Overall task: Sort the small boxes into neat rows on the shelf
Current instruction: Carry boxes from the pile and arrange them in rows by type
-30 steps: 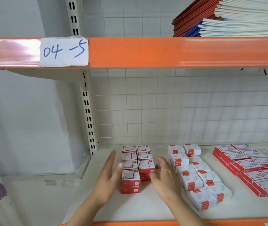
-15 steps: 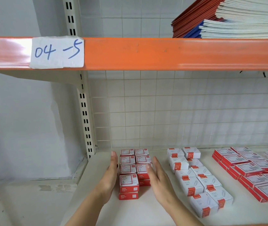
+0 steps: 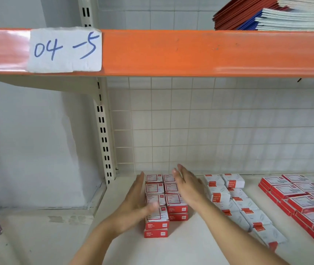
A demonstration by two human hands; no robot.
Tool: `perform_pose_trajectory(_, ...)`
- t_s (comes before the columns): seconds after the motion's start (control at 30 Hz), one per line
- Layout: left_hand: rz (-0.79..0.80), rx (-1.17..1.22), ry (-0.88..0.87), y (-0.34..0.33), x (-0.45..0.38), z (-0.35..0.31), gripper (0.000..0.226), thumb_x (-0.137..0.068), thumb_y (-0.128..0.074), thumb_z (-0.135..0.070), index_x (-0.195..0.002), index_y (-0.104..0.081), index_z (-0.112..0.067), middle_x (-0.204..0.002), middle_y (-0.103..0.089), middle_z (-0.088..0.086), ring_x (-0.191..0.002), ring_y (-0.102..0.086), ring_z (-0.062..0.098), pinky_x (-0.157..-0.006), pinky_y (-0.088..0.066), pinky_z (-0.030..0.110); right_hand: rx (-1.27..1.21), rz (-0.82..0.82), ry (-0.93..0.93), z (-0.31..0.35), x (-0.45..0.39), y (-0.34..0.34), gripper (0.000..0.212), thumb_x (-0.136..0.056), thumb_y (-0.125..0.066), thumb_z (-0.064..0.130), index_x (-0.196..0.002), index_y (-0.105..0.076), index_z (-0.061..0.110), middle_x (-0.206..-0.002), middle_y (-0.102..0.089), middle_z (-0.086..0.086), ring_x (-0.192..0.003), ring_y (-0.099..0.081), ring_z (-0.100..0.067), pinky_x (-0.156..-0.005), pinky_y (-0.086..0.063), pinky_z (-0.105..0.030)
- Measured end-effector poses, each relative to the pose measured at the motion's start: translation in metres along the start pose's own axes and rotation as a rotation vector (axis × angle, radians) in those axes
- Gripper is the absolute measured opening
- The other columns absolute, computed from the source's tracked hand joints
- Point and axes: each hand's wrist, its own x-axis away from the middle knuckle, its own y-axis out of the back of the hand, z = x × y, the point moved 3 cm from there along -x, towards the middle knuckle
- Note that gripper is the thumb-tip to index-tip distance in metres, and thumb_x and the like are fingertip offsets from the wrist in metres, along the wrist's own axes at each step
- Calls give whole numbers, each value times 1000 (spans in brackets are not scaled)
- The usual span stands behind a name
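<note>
Small red-and-white cardboard boxes [image 3: 163, 196]: two rows, stacked double at the front, far left of my cream shelf [image 3: 181, 247]. My left hand [image 3: 133, 203] lies flat-fingered against their left side, my right hand [image 3: 188, 186] against the right; both grips slack, holding nothing. White boxes [image 3: 228, 199] stand just right.

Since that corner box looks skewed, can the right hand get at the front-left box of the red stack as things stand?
Probably not directly: the left hand lies along that front-left box, thumb across its top, while the right hand flanks the red stack on the other side.
</note>
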Motion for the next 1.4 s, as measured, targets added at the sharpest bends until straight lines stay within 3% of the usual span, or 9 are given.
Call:
perform_pose_trajectory(0.07, 49, -290, -75, -1, 13, 4, 117, -51, -64, -83, -132, 18, -62, -144, 22, -37, -137, 25, -7, -118, 3, 31, 161, 52, 108, 10, -18, -3, 54, -100, -16, 51, -145, -34, 27, -149, -38, 5, -143, -24, -15, -117, -4, -48)
perform_pose_trajectory(0.17, 21, -501, -67, -7, 19, 14, 133, -52, -72, -76, -137, 27, -50, -149, 31, -22, -136, 33, 0, -119, 7, 35, 307, 171, 217, 28, -34, -17, 50, -102, -15, 46, -137, -46, 29, -143, -48, 3, -140, -29, -16, -115, 1, -50)
perform_pose_trajectory(0.6, 2, -540, -38, -11, 11, 21, 123, -65, -67, -71, -143, 23, -40, -153, 25, -17, -138, 28, 2, -119, 6, 30, 379, 302, 231, 44, -52, -40, 42, -101, -26, 41, -105, -62, 21, -113, -64, 0, -111, -55, -19, -110, -16, -46)
perform_pose_trajectory(0.73, 5, -399, -50, -8, 14, 19, 106, -58, -55, -82, -128, 21, -60, -143, 21, -36, -136, 24, -9, -115, 5, 22, 368, 165, 278, 43, -46, -33, 41, -101, -24, 41, -121, -58, 27, -127, -60, 4, -122, -49, -18, -113, -9, -47)
perform_pose_trajectory(0.9, -13, -356, -81, -8, 15, 17, 104, -64, -56, -76, -137, 13, -51, -152, 14, -26, -141, 17, -3, -120, 1, 28, 258, -59, 298, 39, -32, -11, 37, -102, -28, 37, -124, -56, 27, -127, -59, 6, -124, -48, -16, -113, -11, -42)
perform_pose_trajectory(1.07, -142, -389, -162, -9, 22, -8, 92, -61, -43, -83, -131, 12, -57, -136, 21, -46, -133, 23, -16, -106, 12, 4, 61, -364, 314, 22, -3, 28, 33, -101, -38, 29, -124, -59, 19, -123, -63, 3, -116, -53, -17, -101, -23, -30)
perform_pose_trajectory(1.2, -400, -404, -353, -39, 18, -48, 78, -80, -46, -66, -146, -18, -35, -147, -18, -26, -138, -10, -8, -110, -8, 9, -92, -584, 228, -6, 30, 64, 23, -96, -50, 14, -113, -65, 12, -108, -69, -1, -102, -59, -24, -95, -32, -33)
perform_pose_trajectory(1.3, -415, -454, -455, -85, 14, -72, 47, -85, -54, -49, -126, -51, -25, -120, -46, -14, -116, -40, 5, -99, -33, 20, -108, -644, 185, -34, 53, 90, 20, -92, -54, 10, -109, -66, 11, -101, -71, -1, -97, -61, -26, -94, -40, -41)
perform_pose_trajectory(1.4, -360, -510, -429, -136, 8, -80, 26, -86, -63, -32, -110, -59, -23, -110, -50, -12, -107, -46, 10, -91, -38, 24, -69, -632, 181, -69, 72, 113, 21, -89, -57, 5, -106, -67, 9, -99, -71, -3, -94, -63, -28, -88, -45, -45)
